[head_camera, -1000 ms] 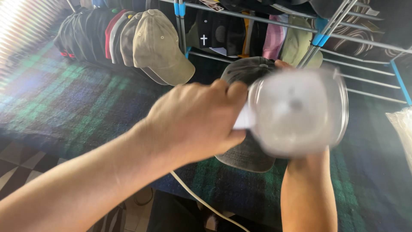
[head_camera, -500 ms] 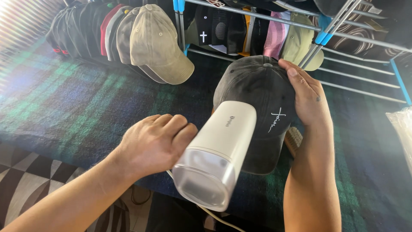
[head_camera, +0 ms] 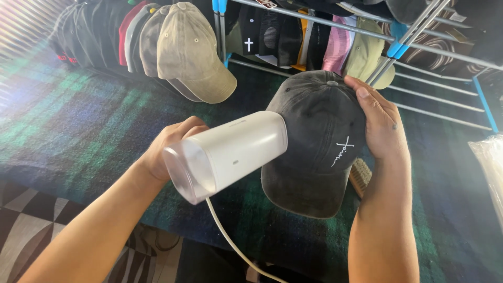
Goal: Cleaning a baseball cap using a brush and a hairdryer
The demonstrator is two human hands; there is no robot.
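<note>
The left hand [head_camera: 170, 149] is clenched around the grip of a white handheld steamer [head_camera: 228, 154], fingers wrapped behind the body so that only the knuckles and thumb side show. The steamer body is tilted, its translucent rear end toward the camera and its front end touching or just short of the crown of a dark grey cap [head_camera: 314, 141]; which of the two cannot be told. A white cord [head_camera: 233, 243] hangs from the underside of the steamer and runs down out of view.

The right hand [head_camera: 380, 120] grasps the dark grey cap from its right side, fingers spread over the top of the crown near the button, thumb hidden behind the fabric. The cap is held in the air, brim pointing down toward the camera, white embroidery on its right panel.

Below lies a green and blue plaid blanket [head_camera: 78, 120]. A brush [head_camera: 360, 177] rests on it, partly hidden by the cap brim. Behind, a metal rack [head_camera: 419, 50] with blue joints carries a row of caps; a beige cap [head_camera: 191, 52] hangs at the left
</note>
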